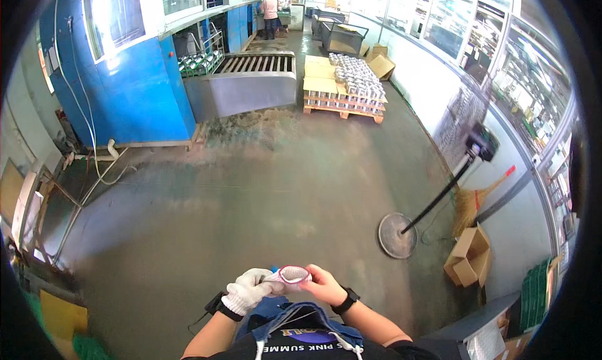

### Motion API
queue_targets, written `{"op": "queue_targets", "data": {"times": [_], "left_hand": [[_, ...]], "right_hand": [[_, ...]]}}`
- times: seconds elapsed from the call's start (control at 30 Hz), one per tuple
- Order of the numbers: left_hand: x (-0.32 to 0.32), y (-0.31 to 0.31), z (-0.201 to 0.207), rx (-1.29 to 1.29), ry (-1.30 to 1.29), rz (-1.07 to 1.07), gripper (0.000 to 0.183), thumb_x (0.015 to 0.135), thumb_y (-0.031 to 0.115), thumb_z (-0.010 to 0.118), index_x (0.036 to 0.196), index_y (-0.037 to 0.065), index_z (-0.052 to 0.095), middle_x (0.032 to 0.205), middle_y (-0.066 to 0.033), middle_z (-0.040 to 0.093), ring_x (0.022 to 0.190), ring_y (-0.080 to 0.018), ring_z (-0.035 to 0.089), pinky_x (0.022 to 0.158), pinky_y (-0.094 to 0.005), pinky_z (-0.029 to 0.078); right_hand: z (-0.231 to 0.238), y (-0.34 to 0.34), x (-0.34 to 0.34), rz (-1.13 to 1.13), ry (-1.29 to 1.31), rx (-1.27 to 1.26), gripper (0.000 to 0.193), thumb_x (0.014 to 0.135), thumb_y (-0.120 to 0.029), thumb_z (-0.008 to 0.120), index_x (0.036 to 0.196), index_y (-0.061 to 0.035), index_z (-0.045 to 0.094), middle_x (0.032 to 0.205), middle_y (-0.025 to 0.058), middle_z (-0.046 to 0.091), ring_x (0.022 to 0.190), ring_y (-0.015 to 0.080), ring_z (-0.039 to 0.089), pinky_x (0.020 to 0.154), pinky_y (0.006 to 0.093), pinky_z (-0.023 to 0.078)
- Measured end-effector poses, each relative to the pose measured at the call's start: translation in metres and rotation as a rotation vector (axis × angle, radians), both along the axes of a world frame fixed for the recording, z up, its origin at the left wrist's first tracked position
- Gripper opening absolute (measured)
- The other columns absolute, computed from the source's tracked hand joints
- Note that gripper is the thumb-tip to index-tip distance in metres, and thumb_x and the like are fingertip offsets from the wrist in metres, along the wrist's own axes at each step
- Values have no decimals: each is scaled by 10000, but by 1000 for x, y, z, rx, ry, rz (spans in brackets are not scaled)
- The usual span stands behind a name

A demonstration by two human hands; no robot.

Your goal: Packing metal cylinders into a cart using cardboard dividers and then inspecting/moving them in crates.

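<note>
In front of my waist, a white knitted work glove (pixel 293 277) with a red-edged cuff is held between my two hands, its cuff opening turned up. My left hand (pixel 249 292) wears another white glove and is closed on the loose glove's left part. Bare, my right hand (pixel 327 288) pinches the right side of the cuff. A dark band sits on each wrist. Next to the gloved fingers shows a small bit of blue I cannot make out.
A pedestal fan (pixel 397 236) stands on the right, beside a straw broom (pixel 471 206) and an open carton (pixel 469 257). Ahead are a wooden pallet (pixel 344 113) of metal parts and a blue machine (pixel 125 103) with a slatted conveyor (pixel 251 87). Two people work far back.
</note>
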State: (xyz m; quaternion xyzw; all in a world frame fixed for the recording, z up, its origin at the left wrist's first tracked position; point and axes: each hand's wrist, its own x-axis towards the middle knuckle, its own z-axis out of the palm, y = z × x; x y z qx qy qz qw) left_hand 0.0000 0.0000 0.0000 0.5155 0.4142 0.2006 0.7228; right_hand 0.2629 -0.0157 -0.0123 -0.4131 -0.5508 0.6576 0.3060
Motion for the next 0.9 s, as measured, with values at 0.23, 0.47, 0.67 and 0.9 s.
{"op": "queue_targets", "data": {"times": [0.23,0.47,0.67,0.9], "left_hand": [[57,241,39,242,361,-233,178,838,177,661,954,46,690,828,-83,701,774,-224,681,701,-348,543],[125,411,52,603,653,-169,438,756,506,719,751,72,661,730,-146,687,692,-321,680,627,-433,522],[133,564,39,459,946,75,539,744,545,769,840,22,680,782,-149,702,730,-260,681,679,-388,541],[221,696,83,129,626,-100,827,843,706,636,1221,-29,651,1141,-207,694,1111,-271,633,983,-371,467]], "right_hand": [[48,184,38,-235,390,-675,473,1019,-297,607,1392,-26,501,1308,72,616,1068,116,607,938,292,499],[5,336,83,-451,197,-300,173,910,-21,608,1081,-10,630,982,32,681,891,124,647,802,257,515],[11,512,163,-701,368,-315,185,862,13,551,1030,-18,624,954,57,665,852,151,636,770,275,514],[4,700,247,-357,-106,101,420,845,-26,646,1232,-16,483,1140,93,620,1008,179,634,873,336,539]]}}
